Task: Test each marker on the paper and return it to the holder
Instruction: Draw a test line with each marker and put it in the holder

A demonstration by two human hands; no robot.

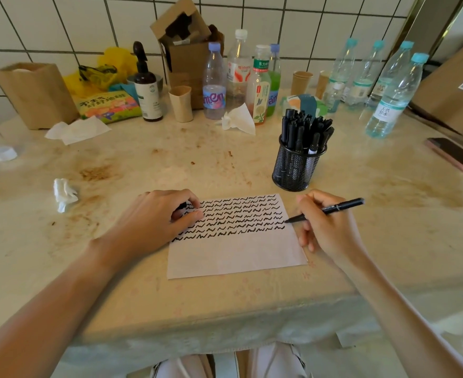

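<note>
A: At the left edge of the paper (236,255), left hand (154,216) rests on the sheet, fingers curled round something small and dark, probably the marker's cap (182,206). Can't confirm, mostly hidden.

B: Paper state?

A: Rows of black squiggles cover the top half, bottom half blank. The last row stops partway across.

B: Right side?

A: Right hand (326,227) is just off the paper's right edge, fingers clamped on a black marker (326,211) in a writing grip. Tip is at the right margin, touching or nearly touching the sheet; can't tell which.

B: Orientation?

A: Long axis runs roughly left-right, slightly tilted. Tip points left and toward the person, tail points right and away, rising over the knuckles.

B: Holder?

A: Black mesh pen holder (296,170) stands just beyond the paper's top right corner, packed with black markers, upright or leaning. It's ahead and slightly left of the right hand; right hand is clearly nearer than the left.

B: Next step?

A: My guess: finish the mark, cap with the left hand, then swing the tail up so the marker goes near vertical and drops into a gap. The holder is crowded, so it could snag.
</note>
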